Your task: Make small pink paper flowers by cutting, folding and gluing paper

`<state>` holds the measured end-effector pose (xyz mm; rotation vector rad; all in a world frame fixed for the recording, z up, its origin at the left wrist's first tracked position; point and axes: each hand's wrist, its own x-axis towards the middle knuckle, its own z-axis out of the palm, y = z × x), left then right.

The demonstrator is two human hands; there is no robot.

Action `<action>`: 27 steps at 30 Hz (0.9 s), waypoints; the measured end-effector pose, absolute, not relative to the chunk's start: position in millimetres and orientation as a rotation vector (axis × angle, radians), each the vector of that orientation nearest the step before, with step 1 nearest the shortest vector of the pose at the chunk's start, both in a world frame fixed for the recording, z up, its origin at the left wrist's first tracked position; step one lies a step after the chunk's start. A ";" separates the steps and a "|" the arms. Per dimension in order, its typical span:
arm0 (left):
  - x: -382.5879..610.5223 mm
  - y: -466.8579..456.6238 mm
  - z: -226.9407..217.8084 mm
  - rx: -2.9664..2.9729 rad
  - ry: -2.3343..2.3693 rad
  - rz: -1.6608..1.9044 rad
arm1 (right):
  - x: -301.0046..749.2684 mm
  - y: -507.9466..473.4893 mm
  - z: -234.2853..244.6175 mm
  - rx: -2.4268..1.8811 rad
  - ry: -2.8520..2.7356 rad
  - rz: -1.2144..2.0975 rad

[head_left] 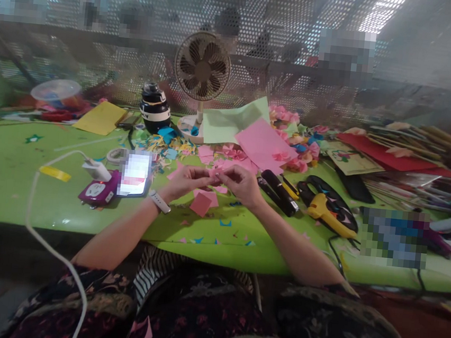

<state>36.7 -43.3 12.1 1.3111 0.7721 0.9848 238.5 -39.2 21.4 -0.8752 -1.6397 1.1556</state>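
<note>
Both hands meet over the green tabletop [86,203], fingertips pinched together. My left hand [188,179] and my right hand [241,183] grip a small piece of pink paper [216,174] between them; its exact shape is mostly hidden by the fingers. Just below the hands lie small pink paper squares [201,203], partly overlapping. Behind the hands are a large pink sheet [265,143], a pale green sheet [233,122] and loose pink cuttings. A black stapler [279,192] lies close to the right hand.
Left of my hands lie a lit phone [135,176], a purple adapter [98,191] and a white cable [31,198]. A dark bottle [154,110] and a fan [202,68] stand behind. Rightward are a yellow glue gun [327,213], a black tape roll [345,207] and piled sticks.
</note>
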 end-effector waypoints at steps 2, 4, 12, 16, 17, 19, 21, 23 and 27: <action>37.6 -43.5 11.8 1.333 0.790 0.977 | 238.3 -38.8 20.3 -0.869 -1.642 1.172; 38.0 -43.3 11.4 1.344 0.794 0.969 | 238.4 -38.3 19.2 -0.864 -1.648 1.186; 37.9 -41.7 9.0 1.348 0.781 0.976 | 240.1 -37.6 17.6 -0.891 -1.673 1.137; 38.3 -41.7 8.7 1.347 0.764 0.976 | 240.7 -37.7 17.5 -0.900 -1.697 1.129; 38.3 -41.7 8.7 1.346 0.760 0.975 | 240.8 -37.6 17.6 -0.902 -1.707 1.126; 38.1 -41.7 9.0 1.347 0.756 0.971 | 241.3 -37.1 17.7 -0.896 -1.730 1.110; 38.0 -41.9 9.3 1.349 0.756 0.966 | 242.5 -35.6 17.8 -0.884 -1.737 1.068; 38.1 -42.5 9.9 1.348 0.750 0.961 | 244.3 -33.5 17.7 -0.889 -1.731 1.023; 39.4 -44.3 11.3 1.349 0.727 0.928 | 247.3 -30.9 17.1 -0.937 -1.794 1.040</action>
